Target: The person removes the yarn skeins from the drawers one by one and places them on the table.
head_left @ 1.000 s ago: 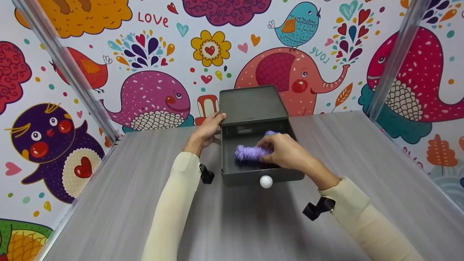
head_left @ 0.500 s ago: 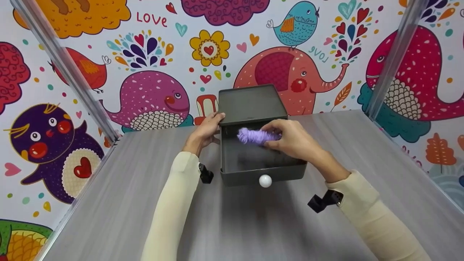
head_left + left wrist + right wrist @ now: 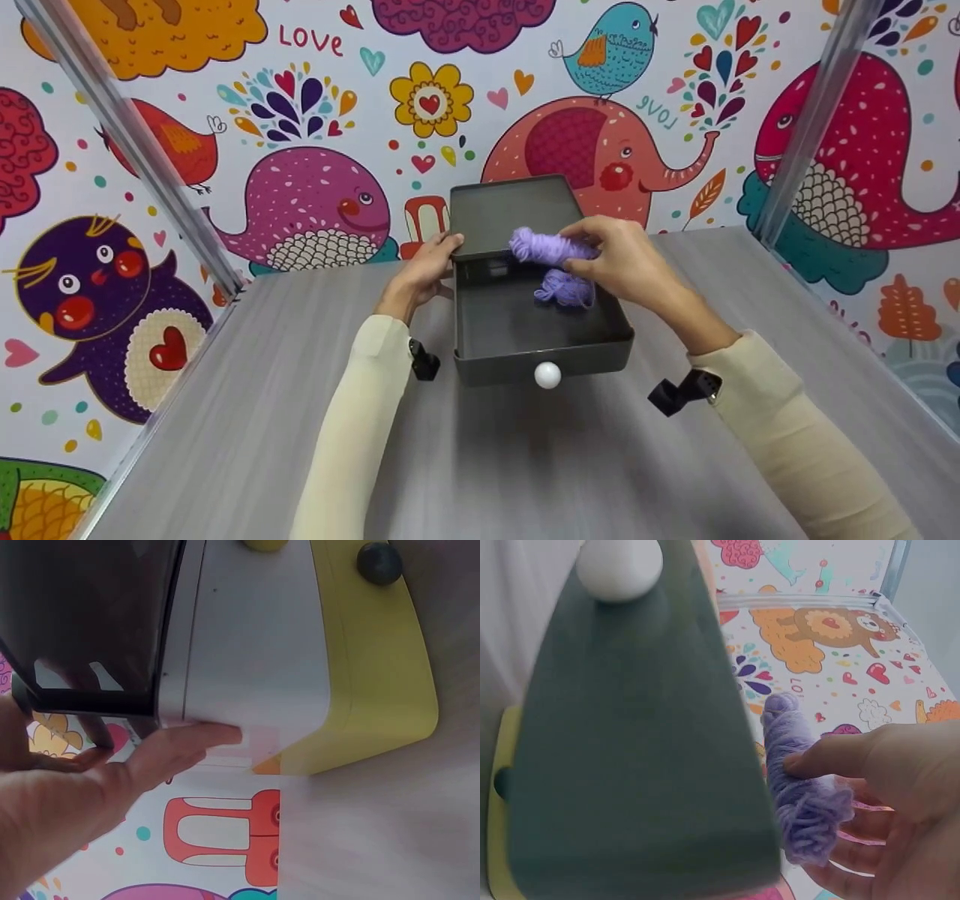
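Observation:
A small chest of drawers (image 3: 517, 214) with a dark grey-green top stands by the back wall. Its top drawer (image 3: 544, 358), with a white knob, is pulled out. My left hand (image 3: 429, 271) holds the chest's left side, thumb at the top edge; in the left wrist view its fingers (image 3: 202, 736) lie along the white part. Above the drawer's right rear, my right hand (image 3: 626, 259) pinches a purple hank of yarn (image 3: 546, 246) between thumb and fingers. A second purple yarn bundle (image 3: 566, 289) is inside the drawer, just under the held one.
Lower down, a white drawer (image 3: 259, 630) and a yellow drawer (image 3: 382, 652) with a dark knob (image 3: 379, 564) are shut. The grey tabletop (image 3: 315, 337) runs around the chest. Printed walls (image 3: 442, 45) with metal posts (image 3: 814, 127) stand behind and at the sides.
My right hand has lifted the yarn hank up and back, from inside the drawer to above its rear. The second bundle now shows more fully. My left hand stays in place.

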Available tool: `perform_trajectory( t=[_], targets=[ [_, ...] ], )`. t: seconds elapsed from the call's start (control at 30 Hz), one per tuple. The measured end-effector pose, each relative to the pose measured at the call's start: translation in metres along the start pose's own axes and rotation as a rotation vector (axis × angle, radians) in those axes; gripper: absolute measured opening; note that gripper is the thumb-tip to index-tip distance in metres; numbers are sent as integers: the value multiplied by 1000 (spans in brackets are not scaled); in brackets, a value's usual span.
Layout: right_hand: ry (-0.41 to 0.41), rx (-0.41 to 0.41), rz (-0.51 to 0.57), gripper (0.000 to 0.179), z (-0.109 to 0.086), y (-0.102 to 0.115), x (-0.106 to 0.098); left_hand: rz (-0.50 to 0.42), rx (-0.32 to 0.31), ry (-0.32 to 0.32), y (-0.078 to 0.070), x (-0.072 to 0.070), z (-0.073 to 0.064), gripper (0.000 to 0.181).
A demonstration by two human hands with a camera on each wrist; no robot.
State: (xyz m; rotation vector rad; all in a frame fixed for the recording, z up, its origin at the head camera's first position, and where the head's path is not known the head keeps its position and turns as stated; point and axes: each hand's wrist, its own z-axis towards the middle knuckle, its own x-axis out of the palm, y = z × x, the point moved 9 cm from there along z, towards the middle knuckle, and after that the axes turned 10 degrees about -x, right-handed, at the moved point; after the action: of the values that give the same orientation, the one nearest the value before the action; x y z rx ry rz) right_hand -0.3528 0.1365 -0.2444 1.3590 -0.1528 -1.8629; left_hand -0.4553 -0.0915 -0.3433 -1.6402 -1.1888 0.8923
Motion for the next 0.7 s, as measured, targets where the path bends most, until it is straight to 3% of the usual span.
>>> perform_trajectory(
  t=[0.23, 0.47, 0.7],
  targets=[
    [-67, -4, -20, 39, 4, -4, -21, 4, -2, 5, 0, 0, 0, 63],
    [-230, -51, 0, 39, 5, -13, -44, 13, -7, 2, 0, 0, 0, 60],
    [-300, 3, -30, 40, 3, -27, -59, 15, -4, 1, 0, -1, 0, 61]
  ],
)
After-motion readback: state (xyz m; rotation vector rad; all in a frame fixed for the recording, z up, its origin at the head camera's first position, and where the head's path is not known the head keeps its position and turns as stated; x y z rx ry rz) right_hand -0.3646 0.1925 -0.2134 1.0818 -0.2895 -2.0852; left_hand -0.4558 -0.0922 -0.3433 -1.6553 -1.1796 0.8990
